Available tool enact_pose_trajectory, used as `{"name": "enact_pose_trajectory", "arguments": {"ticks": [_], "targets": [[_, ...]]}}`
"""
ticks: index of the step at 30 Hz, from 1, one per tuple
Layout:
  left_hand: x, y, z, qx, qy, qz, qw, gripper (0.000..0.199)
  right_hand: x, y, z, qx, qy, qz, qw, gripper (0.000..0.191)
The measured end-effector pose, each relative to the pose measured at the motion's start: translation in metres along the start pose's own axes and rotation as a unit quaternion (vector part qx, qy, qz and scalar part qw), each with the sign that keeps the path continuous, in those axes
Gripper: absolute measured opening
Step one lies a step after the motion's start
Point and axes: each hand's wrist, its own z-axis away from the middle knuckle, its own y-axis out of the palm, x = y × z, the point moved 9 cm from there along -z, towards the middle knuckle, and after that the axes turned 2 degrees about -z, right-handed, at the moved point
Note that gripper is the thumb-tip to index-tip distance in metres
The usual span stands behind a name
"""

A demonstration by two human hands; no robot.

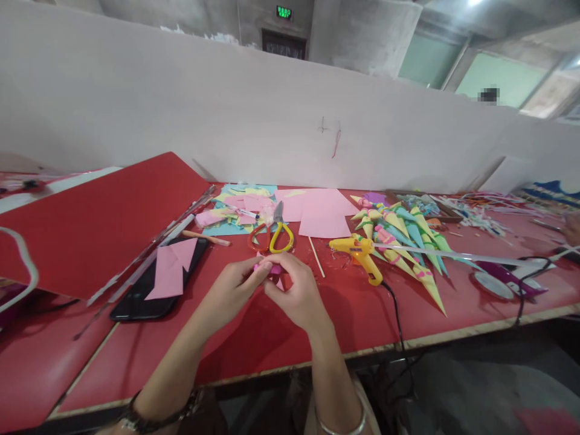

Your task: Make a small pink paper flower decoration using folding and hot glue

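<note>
Both of my hands meet over the red tabletop (226, 344), fingers pinched around a small pink paper piece (273, 269). My left hand (242, 279) grips it from the left, and my right hand (292, 284) from the right. Fingers cover most of the piece, so its full shape is hidden. Just beyond my fingertips lie scissors (281, 238) with one yellow and one red handle. To the right rests a yellow glue gun (357, 249) with a long clear glue stick in its back. A thin wooden stick (317, 257) lies between them.
Several yellow, green and blue paper cones (408, 232) are heaped right of centre. Pink sheets (324, 211) and paper scraps (240, 208) lie at the back by a white partition (254, 121). At left, a black phone (145, 302) carries pink paper (170, 272) beside a red board (113, 223).
</note>
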Motion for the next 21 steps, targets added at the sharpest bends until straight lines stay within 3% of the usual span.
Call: {"name": "enact_pose_trajectory", "arguments": {"ticks": [6, 10, 17, 19, 21], "targets": [[0.008, 0.004, 0.002, 0.034, -0.011, 0.104, 0.994, 0.035, -0.003, 0.000, 0.001, -0.005, 0.030, -0.025, 0.999, 0.009], [0.015, 0.010, 0.004, 0.060, -0.036, 0.143, 0.987, 0.037, -0.005, 0.003, 0.001, 0.007, 0.055, -0.086, 0.995, 0.010], [0.013, 0.016, 0.008, 0.090, -0.024, 0.230, 0.969, 0.038, -0.007, 0.007, 0.003, -0.005, 0.080, -0.199, 0.977, 0.009], [0.011, 0.018, 0.010, 0.108, -0.011, 0.261, 0.959, 0.041, -0.015, 0.000, 0.003, -0.040, 0.096, -0.230, 0.968, 0.008], [0.008, 0.015, 0.014, 0.120, 0.003, 0.294, 0.948, 0.046, -0.030, -0.023, 0.006, -0.145, 0.112, -0.283, 0.942, 0.007]]}}
